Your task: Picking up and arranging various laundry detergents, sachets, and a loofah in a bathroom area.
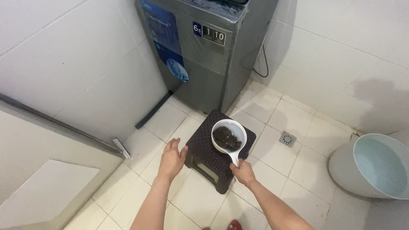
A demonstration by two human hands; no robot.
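My right hand (243, 171) grips the handle of a white water scoop (228, 135) that rests on top of a dark brown plastic stool (208, 152). Inside the scoop lies something dark, partly under water. My left hand (171, 158) is open, fingers spread, just left of the stool and close to its edge, touching nothing that I can see.
A grey top-loading washing machine (204, 47) stands against the tiled wall behind the stool. A light blue basin (375, 166) sits at the right. A floor drain (288, 139) lies between stool and basin. A door (47, 166) is at the left.
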